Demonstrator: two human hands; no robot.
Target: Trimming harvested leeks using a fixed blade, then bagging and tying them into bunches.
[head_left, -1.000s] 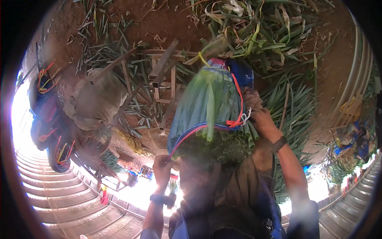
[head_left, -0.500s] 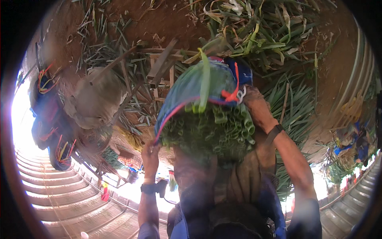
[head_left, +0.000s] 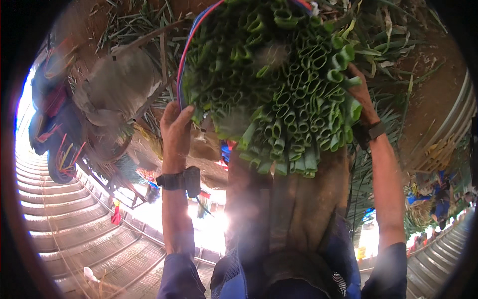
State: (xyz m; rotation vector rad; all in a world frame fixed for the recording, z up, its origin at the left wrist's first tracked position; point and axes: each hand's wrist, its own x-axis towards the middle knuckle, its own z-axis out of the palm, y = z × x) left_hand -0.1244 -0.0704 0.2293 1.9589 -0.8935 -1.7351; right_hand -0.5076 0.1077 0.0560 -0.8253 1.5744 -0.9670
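A big bundle of green onions [head_left: 279, 94], its cut hollow leaf ends facing me, fills the middle of the head view. Around its left and far sides runs the edge of a blue wrap [head_left: 182, 70] with red trim. At that edge, on the left, my left hand [head_left: 175, 132] is closed, thumb and fingers pinching the wrap. My right hand [head_left: 363, 97] grips the bundle's right side; its fingertips are partly hidden by the leaves. Each wrist carries a dark band.
Loose green leaves [head_left: 393, 30] litter the brown soil at the far right. To the left lies a grey-beige cloth-covered lump [head_left: 122, 74] beside wooden sticks. Blue bundles with red and yellow ties [head_left: 62, 149] are at the far left. Corrugated metal sheeting [head_left: 64, 234] curves along the lower left.
The bundle now appears larger, its cut ends turned more toward me. The blue wrap has shifted to the far edge. My right hand has left the red tie and moved rightward onto the leaves.
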